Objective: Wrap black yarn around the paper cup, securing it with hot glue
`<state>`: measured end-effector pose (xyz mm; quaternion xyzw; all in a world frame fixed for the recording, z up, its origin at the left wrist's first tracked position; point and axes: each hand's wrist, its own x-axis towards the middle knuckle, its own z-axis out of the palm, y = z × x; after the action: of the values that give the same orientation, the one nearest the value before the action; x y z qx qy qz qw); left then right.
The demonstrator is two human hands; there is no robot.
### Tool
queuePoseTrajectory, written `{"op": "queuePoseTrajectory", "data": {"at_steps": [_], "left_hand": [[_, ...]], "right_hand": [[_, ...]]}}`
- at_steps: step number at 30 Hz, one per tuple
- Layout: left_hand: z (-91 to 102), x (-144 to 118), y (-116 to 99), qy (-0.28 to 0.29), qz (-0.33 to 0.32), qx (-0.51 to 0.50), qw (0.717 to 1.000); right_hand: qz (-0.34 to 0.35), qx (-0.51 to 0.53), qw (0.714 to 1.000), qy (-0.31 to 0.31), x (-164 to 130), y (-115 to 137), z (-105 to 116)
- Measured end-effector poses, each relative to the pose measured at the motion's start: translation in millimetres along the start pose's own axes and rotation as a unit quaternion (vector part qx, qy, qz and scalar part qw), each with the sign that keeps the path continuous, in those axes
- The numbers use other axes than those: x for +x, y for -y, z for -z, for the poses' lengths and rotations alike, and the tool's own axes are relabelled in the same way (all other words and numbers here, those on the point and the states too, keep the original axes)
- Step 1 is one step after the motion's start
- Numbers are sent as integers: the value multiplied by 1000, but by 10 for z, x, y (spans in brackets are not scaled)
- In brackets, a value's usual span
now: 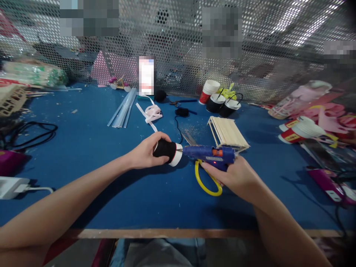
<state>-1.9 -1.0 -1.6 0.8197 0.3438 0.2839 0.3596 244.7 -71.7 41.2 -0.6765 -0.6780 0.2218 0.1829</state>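
My left hand (147,150) wraps around a paper cup (165,150) covered in black cord, tipped on its side with its white rim (176,155) facing right. In my right hand (236,174) is a blue hot glue gun (205,152), a small red light showing on its body. The gun's nozzle touches or nearly touches the cup near the white rim. Below the gun lie yellow-handled scissors (208,187), their blades pointing away from me. Black cord runs from the cup toward a small dark bundle (182,112) farther back.
Clear glue sticks (122,109), white ribbon (152,112) and a lit phone (146,76) lie beyond my left hand. A small wooden-stick bench (229,131) stands past the gun. Cord-wrapped cups (216,103) sit behind it, before a perforated metal screen (178,44). Purple power strips (328,183) lie at both sides.
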Motion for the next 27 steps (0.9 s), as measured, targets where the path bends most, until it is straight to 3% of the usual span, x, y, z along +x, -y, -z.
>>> {"op": "queuePoseTrajectory", "data": {"at_steps": [6, 13, 21, 27], "left_hand": [[0, 12, 3, -4, 36, 0, 999], [3, 10, -12, -5, 56, -5, 998], [1, 4, 2, -9, 58, 3, 998], [-4, 6, 10, -4, 41, -12, 999]], "right_hand": [[21, 14, 999, -34, -10, 10, -43], [78, 18, 997, -1, -39, 86, 0], [77, 31, 997, 3, -43, 66, -15], [54, -6, 998, -45, -3, 22, -41]]}}
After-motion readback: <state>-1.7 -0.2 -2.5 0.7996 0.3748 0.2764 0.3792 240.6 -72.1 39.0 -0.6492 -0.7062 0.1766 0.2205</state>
